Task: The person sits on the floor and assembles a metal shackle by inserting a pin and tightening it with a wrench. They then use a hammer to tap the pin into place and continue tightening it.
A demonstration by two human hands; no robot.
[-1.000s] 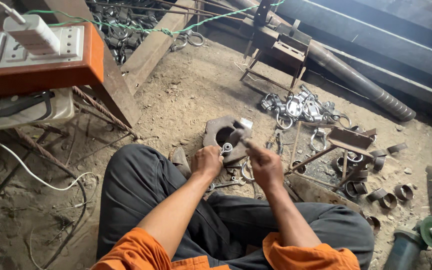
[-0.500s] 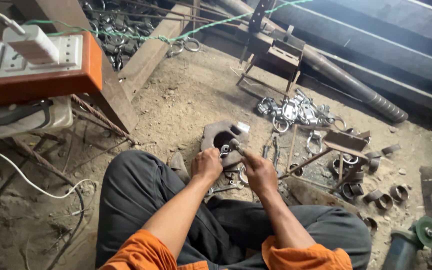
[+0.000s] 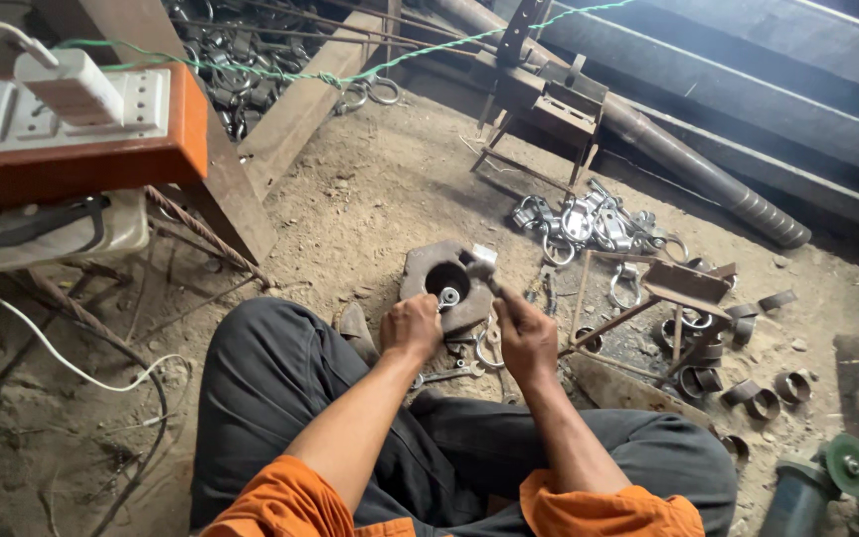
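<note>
Heavy metal block (image 3: 446, 281) with round socket lies on the dirt floor (image 3: 370, 199) before the knees. Left hand (image 3: 411, 325) curls against its near edge, apparently steadying; right hand (image 3: 526, 331), fingers pressed together, pinches something small I cannot identify.

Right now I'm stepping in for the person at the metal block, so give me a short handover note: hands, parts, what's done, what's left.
Left hand: rests on the near edge of the metal block, steadying it; whether it grips anything small is hidden.
Right hand: beside the block, fingers pinched near a small piece at the block's right rim.
Parts: the block lies on the dirt floor with a round hole. A wrench lies below the hands. Shiny clamps are piled farther right, cut rings at far right.
Done: the block is laid flat, hole up.
Left: fitting work at the hole looks unfinished.
</note>
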